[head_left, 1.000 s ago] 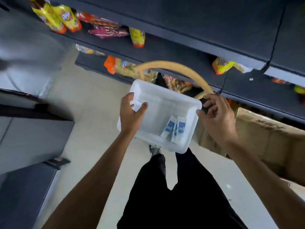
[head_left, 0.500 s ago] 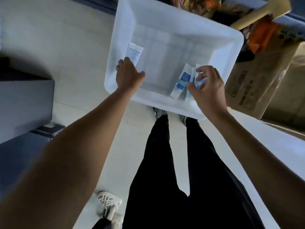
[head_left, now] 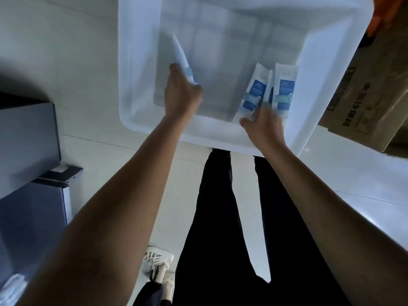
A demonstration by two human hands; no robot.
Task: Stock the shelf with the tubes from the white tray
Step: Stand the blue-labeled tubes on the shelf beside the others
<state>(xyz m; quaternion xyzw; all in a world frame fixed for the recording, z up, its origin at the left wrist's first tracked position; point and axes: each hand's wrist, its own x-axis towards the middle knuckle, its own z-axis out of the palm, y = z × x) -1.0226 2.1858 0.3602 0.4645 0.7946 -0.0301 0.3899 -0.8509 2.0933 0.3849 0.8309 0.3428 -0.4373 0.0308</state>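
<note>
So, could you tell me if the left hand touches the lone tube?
Touching. Head view: the left hand grips the lone tube at its lower end.

The white tray [head_left: 136, 62] sat on the pale floor. Inside its left half, the left hand [head_left: 181, 93] gripped a tilted tube [head_left: 180, 53]. In its near right corner lay two blue-and-white tubes [head_left: 254, 91] side by side. The right hand [head_left: 262, 122] reached over the tray's near rim onto their lower ends, too blurred to show a grip. A cardboard box [head_left: 364, 96] stood just right of the tray, and a grey cabinet [head_left: 28, 140] well to its left.
</note>
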